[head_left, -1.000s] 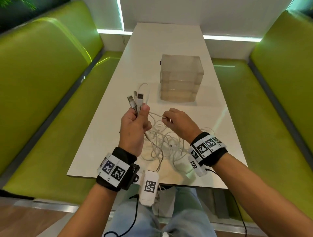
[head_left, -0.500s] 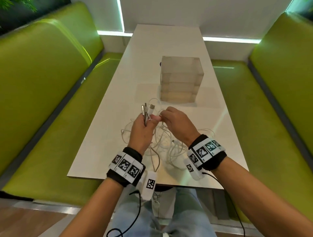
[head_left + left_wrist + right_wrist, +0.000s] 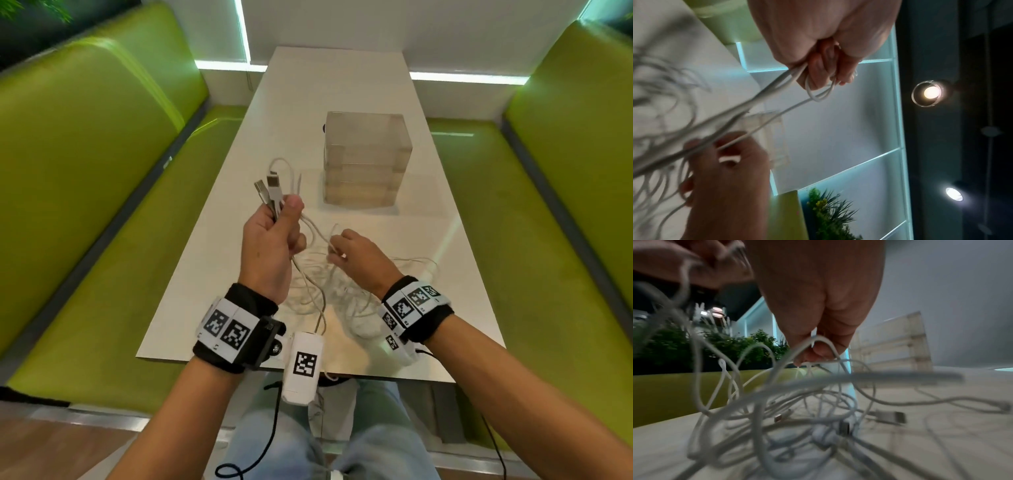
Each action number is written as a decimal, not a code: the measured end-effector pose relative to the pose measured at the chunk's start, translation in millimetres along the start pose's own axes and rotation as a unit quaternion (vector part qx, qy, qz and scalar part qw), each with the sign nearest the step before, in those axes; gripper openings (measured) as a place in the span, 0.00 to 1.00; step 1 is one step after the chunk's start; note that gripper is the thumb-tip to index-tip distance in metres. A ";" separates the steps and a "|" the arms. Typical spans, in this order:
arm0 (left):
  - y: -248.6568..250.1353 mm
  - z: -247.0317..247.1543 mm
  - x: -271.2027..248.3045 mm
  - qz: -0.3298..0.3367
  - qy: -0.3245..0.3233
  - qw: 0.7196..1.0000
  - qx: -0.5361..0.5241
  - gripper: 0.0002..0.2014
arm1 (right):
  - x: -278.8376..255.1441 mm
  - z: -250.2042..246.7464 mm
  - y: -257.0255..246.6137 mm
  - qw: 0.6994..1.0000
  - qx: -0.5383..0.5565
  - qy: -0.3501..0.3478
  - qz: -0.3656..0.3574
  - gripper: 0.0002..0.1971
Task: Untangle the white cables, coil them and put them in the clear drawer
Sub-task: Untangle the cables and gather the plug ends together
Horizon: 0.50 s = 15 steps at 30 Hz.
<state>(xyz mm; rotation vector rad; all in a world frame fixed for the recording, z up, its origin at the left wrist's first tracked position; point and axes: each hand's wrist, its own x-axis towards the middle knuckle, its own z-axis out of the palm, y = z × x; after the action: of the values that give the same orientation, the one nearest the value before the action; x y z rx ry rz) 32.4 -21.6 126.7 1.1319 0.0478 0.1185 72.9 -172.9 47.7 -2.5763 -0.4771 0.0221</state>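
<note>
Head view shows a person seated at the near end of a long white table (image 3: 239,164), between two lime-green upholstered benches (image 3: 85,154). The left hand (image 3: 272,246) is raised above the tabletop, fingers and thumb curled tight round a bundle of thin white cables (image 3: 311,291), with several silver-tipped USB plugs (image 3: 269,192) standing up out of the fist. The cable strands fall from that fist into a loose tangled heap on the table, near the person and between the two wrists. The right hand (image 3: 356,260) hovers just right of the left, over the heap, its fingertips pinching one strand; the right wrist view shows a loop of cable (image 3: 818,344) caught between thumb and finger, with more plugs lying in the tangle below. In the left wrist view the curled fingers (image 3: 818,68) clamp doubled cable. A clear plastic drawer unit with stacked compartments (image 3: 366,161) stands farther along the table, well apart from the heap, all drawers closed.
</note>
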 end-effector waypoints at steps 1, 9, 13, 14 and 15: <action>7.0 -1.7 -1.1 0.017 -0.001 1.000 -0.011 0.12 | 2.2 -0.8 3.6 1.000 0.017 0.008 0.018 0.07; -21.2 -16.3 1.0 -0.005 0.024 0.967 0.255 0.12 | 4.7 -12.3 0.6 0.999 -0.017 0.041 -0.018 0.04; -39.7 -7.5 -0.2 -0.060 -0.023 0.961 0.271 0.18 | 2.9 -20.4 -9.4 0.997 -0.064 0.050 -0.012 0.08; -41.2 -5.3 -0.8 -0.067 -0.038 0.959 0.273 0.18 | 2.6 -23.2 -10.1 0.996 -0.074 0.051 -0.001 0.09; -43.0 -4.7 -1.0 -0.066 -0.050 0.955 0.283 0.18 | 2.7 -25.2 -10.0 0.996 -0.075 0.053 0.011 0.10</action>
<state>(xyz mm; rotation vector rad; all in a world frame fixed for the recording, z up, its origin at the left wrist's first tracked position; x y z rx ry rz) 34.0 -35.5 85.8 1.7028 0.0695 -0.0803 74.8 -176.2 74.7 -2.7121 -0.4253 -0.1459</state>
